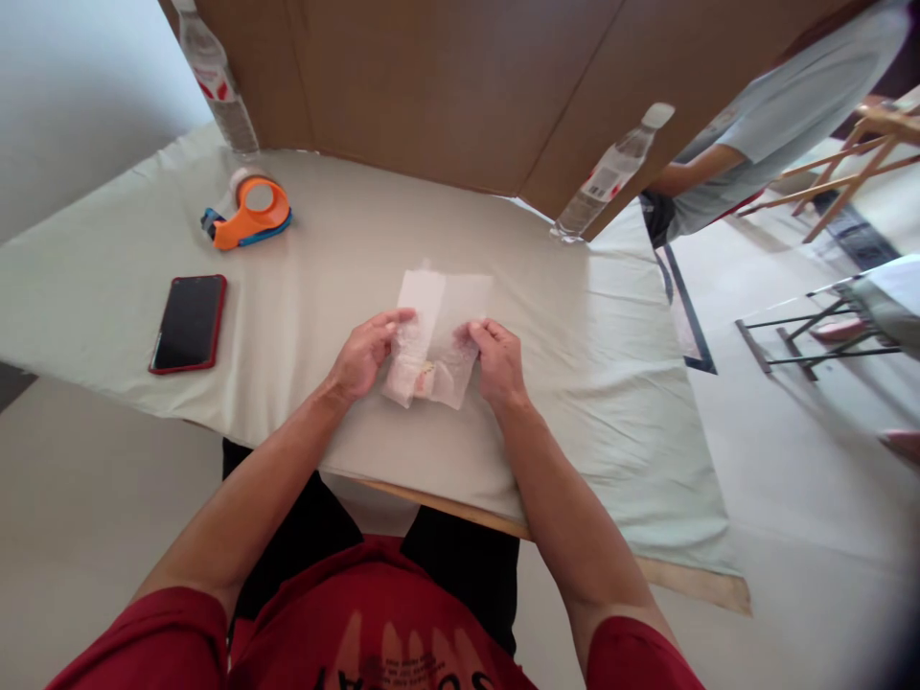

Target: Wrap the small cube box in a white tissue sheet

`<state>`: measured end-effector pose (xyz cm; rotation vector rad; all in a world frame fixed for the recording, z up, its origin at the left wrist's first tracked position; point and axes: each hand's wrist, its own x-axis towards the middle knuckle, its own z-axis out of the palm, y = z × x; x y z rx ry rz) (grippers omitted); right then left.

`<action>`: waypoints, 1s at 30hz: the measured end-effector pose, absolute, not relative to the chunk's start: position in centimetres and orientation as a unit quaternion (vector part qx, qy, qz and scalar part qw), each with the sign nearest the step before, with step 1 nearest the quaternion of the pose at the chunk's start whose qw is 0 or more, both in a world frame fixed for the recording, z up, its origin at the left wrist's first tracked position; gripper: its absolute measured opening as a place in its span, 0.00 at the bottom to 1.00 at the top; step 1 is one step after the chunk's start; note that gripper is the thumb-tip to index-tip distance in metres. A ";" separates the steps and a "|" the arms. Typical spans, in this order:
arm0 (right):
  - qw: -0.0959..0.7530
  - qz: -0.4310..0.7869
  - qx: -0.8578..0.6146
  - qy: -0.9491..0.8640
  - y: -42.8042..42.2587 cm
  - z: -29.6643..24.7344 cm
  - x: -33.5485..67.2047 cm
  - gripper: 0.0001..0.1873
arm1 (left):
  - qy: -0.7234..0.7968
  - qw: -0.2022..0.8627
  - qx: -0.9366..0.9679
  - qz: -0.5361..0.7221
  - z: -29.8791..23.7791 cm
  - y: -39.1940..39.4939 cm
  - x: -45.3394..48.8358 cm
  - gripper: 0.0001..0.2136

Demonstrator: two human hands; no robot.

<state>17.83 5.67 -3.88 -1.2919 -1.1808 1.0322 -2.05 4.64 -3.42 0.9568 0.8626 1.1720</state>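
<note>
Between my hands, just above or on the cloth-covered table, is a sheet of translucent bubble wrap (452, 307). A small item with pale yellow and reddish marks (425, 377) shows through its lower part; its kind I cannot make out. My left hand (364, 356) pinches the wrap's left edge between thumb and fingers. On the opposite edge, my right hand (497, 356) grips with the thumb on top, and some of its fingertips show dimly through the plastic.
An orange and blue tape dispenser (251, 213) and a phone with a red case (188, 324) lie to the left. Two water bottles (219, 91) stand against a brown cardboard panel (431, 86) at the back. Another person's arm (704, 171) is beyond it, near stools (819, 321).
</note>
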 end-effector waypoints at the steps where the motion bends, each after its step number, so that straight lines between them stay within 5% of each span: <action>1: 0.537 0.471 -0.531 -0.457 5.8 -4.1 18.2 0.13 | 0.393 0.634 0.421 0.516 -3.5 4.8 -2.1 0.23; 9: 0.519 0.527 -0.493 -0.457 4.9 -4.6 18.1 0.14 | 0.564 0.301 0.612 0.466 -3.4 4.0 -1.5 0.26; 13: 0.514 0.464 -0.526 -0.495 4.9 -4.7 18.1 0.11 | 0.617 0.330 0.580 0.417 -3.0 3.9 -1.7 0.10; 16: 0.529 0.426 -0.541 -0.496 5.5 -5.1 18.6 0.11 | 0.623 0.381 0.490 0.476 -3.0 4.5 -2.1 0.06; 22: 0.578 0.351 -0.589 -0.443 6.7 -5.2 20.3 0.15 | 0.564 0.547 0.290 0.546 -3.2 5.7 -2.9 0.10; 26: 0.601 0.263 -0.554 -0.513 5.6 -3.8 20.3 0.14 | 0.571 0.513 0.319 0.556 -3.0 5.3 -2.5 0.16; 30: 0.527 0.333 -0.488 -0.611 3.9 -2.1 19.3 0.09 | 0.577 0.466 0.359 0.567 -3.3 5.1 -2.4 0.21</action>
